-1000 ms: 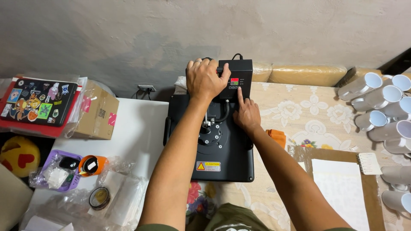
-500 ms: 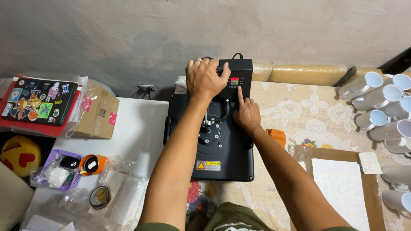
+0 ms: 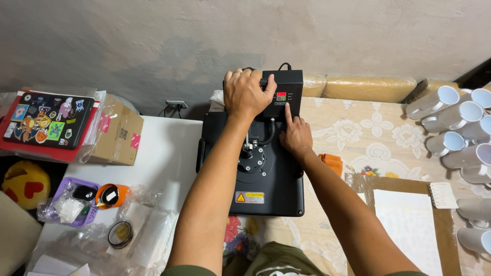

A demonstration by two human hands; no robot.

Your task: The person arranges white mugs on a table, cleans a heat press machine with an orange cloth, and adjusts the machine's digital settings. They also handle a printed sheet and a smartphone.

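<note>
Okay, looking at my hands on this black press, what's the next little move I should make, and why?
Probably press the button under your right hand, whose index finger points at the control box just below its lit red display. Your left hand already grips the handle at the top of the heat press, which looks closed.

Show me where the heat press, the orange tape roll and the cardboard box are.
heat press (image 3: 266,179), head view, on the flat black top plate near its middle.
orange tape roll (image 3: 113,196), head view, on the roll's upper face.
cardboard box (image 3: 118,134), head view, on its brown side panel.
</note>
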